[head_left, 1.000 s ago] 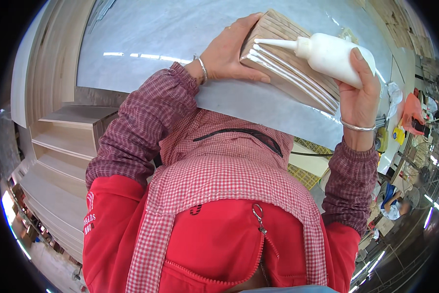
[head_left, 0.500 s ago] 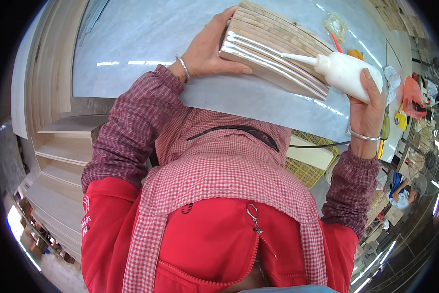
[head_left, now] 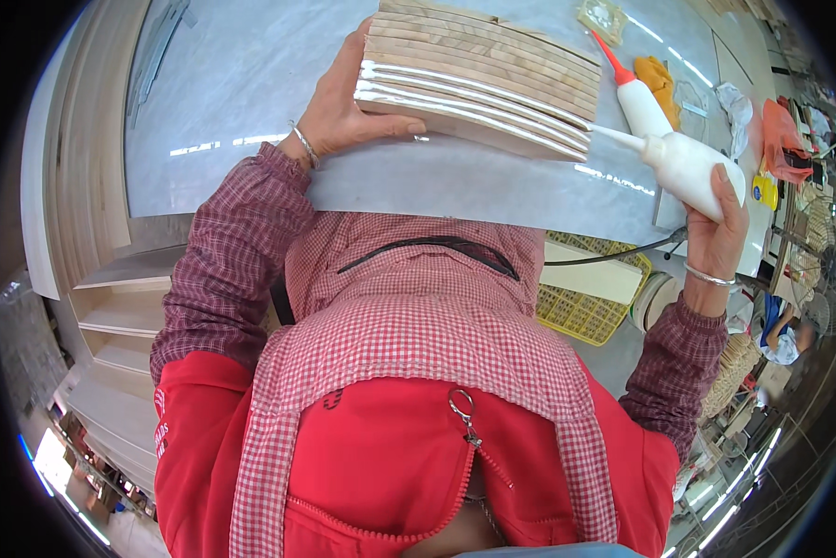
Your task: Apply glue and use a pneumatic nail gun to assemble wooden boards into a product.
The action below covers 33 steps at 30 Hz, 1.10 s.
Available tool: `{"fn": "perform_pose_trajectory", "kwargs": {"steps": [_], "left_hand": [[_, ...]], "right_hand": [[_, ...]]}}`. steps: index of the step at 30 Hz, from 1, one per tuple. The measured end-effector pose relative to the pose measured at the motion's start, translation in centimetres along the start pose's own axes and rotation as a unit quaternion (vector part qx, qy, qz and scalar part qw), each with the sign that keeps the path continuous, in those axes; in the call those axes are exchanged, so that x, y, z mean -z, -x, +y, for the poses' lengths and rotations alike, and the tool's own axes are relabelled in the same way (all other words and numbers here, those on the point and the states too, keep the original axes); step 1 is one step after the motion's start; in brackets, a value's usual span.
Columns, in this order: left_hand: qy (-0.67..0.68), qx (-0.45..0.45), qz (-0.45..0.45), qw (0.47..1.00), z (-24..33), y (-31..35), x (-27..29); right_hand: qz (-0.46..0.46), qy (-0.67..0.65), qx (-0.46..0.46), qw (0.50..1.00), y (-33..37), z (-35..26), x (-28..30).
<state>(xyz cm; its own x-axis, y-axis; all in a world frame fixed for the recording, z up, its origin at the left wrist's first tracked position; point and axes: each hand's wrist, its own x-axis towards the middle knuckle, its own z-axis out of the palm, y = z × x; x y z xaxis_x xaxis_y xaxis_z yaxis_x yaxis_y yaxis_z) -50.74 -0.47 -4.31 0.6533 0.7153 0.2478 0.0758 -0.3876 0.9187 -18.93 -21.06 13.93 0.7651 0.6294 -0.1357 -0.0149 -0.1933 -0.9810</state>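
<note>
My left hand (head_left: 343,110) grips the left end of a stack of thin wooden boards (head_left: 492,58), its thumb along the near side. White glue (head_left: 455,96) runs in lines along the edges of the nearest boards. In my right hand (head_left: 718,232) is a white squeeze glue bottle (head_left: 692,170), tilted so that its long thin nozzle points left. The nozzle tip is at the right end of the stack, by the glue lines; whether it touches the wood I cannot tell.
Beyond my bottle lies another white bottle with a red nozzle (head_left: 639,104), beside an orange cloth (head_left: 658,82). A small clear tray (head_left: 602,19) sits at the table's far side. Wooden panels (head_left: 87,139) stand at the left. A yellow crate (head_left: 581,312) is below the table edge.
The glue bottle's nozzle has travelled along the board edges to the stack's right end, leaving a longer white line. The stack and my left hand sit further left in view.
</note>
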Motion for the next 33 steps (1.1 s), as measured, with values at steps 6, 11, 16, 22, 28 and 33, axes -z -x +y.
{"fn": "perform_pose_trajectory", "kwargs": {"steps": [6,11,16,22,28,33], "left_hand": [[-0.004,-0.023,0.008,1.000,0.4,-0.1,0.0],[-0.019,-0.078,0.030,0.996,3.2,-0.3,0.0],[-0.041,-0.082,0.040,0.995,5.9,0.1,0.2],[-0.052,-0.131,0.057,0.988,6.0,-0.1,0.2],[-0.047,-0.113,0.049,0.991,5.1,-0.2,0.1],[-0.027,-0.081,0.030,0.996,4.1,0.0,0.1]], "right_hand": [[0.011,-0.077,-0.012,0.997,0.5,-0.8,-2.5],[-0.088,-0.090,0.006,0.992,1.8,-2.8,-8.0],[-0.161,-0.075,0.038,0.983,3.3,-4.6,-12.4],[-0.187,-0.051,0.042,0.980,3.8,-4.8,-13.9],[-0.151,-0.028,0.042,0.987,2.8,-3.8,-12.1],[-0.124,-0.020,0.029,0.992,2.0,-3.1,-9.3]]}}
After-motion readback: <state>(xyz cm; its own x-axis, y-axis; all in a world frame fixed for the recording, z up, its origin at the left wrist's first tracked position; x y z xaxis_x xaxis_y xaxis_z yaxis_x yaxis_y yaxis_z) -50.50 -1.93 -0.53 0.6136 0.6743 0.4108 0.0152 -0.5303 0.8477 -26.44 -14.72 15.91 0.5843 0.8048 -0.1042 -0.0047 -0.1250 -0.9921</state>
